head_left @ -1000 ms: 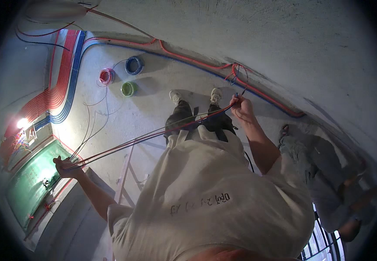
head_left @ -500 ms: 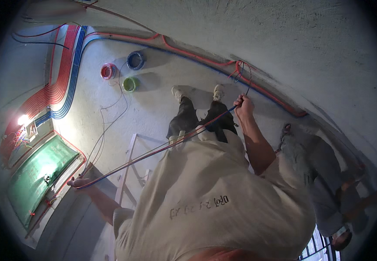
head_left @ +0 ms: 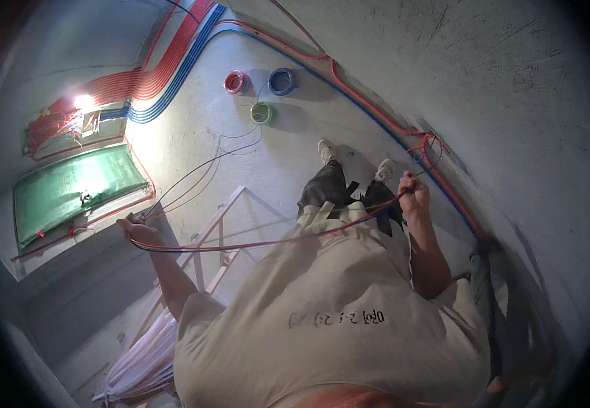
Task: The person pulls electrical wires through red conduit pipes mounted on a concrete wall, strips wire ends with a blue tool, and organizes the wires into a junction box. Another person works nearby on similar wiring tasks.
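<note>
A bundle of thin electrical wires (head_left: pixel 274 245), red and blue among them, sags in a shallow curve across the front of my shirt. My left hand (head_left: pixel 142 231), out at the left, is closed around one end of this span. From there, thin wire strands (head_left: pixel 203 165) run away toward three coils on the floor. My right hand (head_left: pixel 414 193), raised at the right, is closed in a fist on the other end. A short length of wire leads from it toward red tubing ends (head_left: pixel 429 146) at the wall base.
A red wire coil (head_left: pixel 236 82), a blue coil (head_left: pixel 282 81) and a green coil (head_left: pixel 261 113) lie ahead. Red conduits (head_left: pixel 121 85) and blue conduits (head_left: pixel 172 88) line the left wall. A green panel cover (head_left: pixel 80 194), a frame (head_left: pixel 214 221) and a white sack (head_left: pixel 142 357) are at left.
The wires between my hands have gone from nearly straight to slack and sagging. The view has turned, so the coils appear farther right. Both hands keep their grip.
</note>
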A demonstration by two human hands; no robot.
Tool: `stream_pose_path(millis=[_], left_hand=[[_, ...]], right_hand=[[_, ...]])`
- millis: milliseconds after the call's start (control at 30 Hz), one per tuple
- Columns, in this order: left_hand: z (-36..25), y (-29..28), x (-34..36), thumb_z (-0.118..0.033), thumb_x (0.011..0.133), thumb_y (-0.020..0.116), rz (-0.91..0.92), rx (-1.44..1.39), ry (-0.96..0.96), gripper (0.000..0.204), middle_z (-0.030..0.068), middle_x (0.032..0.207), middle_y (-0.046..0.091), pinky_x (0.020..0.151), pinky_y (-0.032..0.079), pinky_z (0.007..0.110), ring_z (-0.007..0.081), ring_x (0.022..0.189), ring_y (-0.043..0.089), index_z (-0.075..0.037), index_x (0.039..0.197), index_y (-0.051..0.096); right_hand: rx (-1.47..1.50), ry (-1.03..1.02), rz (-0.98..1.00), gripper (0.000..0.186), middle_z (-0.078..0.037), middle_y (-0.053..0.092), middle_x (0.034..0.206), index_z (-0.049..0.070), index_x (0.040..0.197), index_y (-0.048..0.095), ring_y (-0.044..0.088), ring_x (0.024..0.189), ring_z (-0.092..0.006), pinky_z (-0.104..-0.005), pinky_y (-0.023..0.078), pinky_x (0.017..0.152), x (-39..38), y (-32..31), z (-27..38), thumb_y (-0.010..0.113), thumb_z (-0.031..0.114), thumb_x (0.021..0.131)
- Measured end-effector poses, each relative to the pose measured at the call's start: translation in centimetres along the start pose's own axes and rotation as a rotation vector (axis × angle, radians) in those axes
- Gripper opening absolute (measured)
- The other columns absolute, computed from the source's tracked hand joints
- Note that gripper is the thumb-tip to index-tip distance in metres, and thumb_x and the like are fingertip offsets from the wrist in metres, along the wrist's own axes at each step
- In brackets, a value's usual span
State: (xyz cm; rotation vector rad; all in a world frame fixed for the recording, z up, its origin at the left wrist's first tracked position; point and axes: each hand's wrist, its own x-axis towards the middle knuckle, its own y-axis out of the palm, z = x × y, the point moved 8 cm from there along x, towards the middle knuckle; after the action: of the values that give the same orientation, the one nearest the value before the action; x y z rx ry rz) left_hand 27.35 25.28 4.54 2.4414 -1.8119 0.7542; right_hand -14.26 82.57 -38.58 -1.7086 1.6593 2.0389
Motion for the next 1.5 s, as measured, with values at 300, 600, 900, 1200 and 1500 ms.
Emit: stream_pose_path(millis=[300,600,900,1200,1500], left_hand=[[-1.2,4.6,-1.0,-0.053,0.105,0.053,0.198,-0.031,0.146,0.06,0.0035,0.063,0.052,0.062,0.051,0.032,0.0132,0.057,0.051,0.007,0.1,0.063],[2.6,13.2,-4.4,-0.034,0.109,0.052,0.541,0.246,0.326,0.043,-0.0002,0.068,0.046,0.056,0.039,0.025,0.0086,0.061,0.04,0.004,0.091,0.064],[16.4,14.4,-10.7,-0.006,0.098,0.057,1.005,0.643,0.353,0.01,0.002,0.081,0.054,0.066,0.043,0.028,0.0121,0.073,0.049,-0.002,0.089,0.058],[28.5,11.9,-19.3,-0.006,0.102,0.05,1.155,0.736,-0.167,0.02,0.0,0.081,0.054,0.072,0.044,0.028,0.0092,0.077,0.05,-0.002,0.084,0.059],[30.5,11.5,-25.3,0.0,0.098,0.051,1.205,0.878,-0.35,0.014,-0.0068,0.073,0.04,0.058,0.025,0.025,0.0045,0.066,0.034,-0.005,0.089,0.061]], right_hand=[[-0.184,-0.446,-0.496,0.007,-0.003,0.053,0.085,0.004,0.097,0.053,0.049,0.061,-0.0095,-0.023,0.045,0.051,-3.2,-1.7,3.8,0.054,0.007,0.103],[-0.33,-0.278,-0.404,0.014,-0.008,0.062,0.093,0.011,0.102,0.054,0.041,0.057,-0.0096,-0.0214,0.037,0.052,1.6,-1.4,5.7,0.059,-0.001,0.096],[-0.457,-0.43,-0.621,0.004,-0.01,0.066,0.098,0.006,0.102,0.059,0.051,0.063,-0.0097,-0.0251,0.042,0.054,9.5,-13.5,18.7,0.061,0.004,0.099],[-0.518,-0.531,-0.659,0.019,-0.006,0.068,0.097,0.01,0.121,0.066,0.046,0.062,-0.0094,-0.0274,0.04,0.057,18.1,-18.9,23.9,0.058,0.008,0.103],[-1.101,-0.475,-0.857,0.02,-0.008,0.068,0.085,0.008,0.115,0.068,0.04,0.052,-0.0097,-0.0307,0.038,0.049,19.2,-16.3,23.2,0.064,0.023,0.102]])
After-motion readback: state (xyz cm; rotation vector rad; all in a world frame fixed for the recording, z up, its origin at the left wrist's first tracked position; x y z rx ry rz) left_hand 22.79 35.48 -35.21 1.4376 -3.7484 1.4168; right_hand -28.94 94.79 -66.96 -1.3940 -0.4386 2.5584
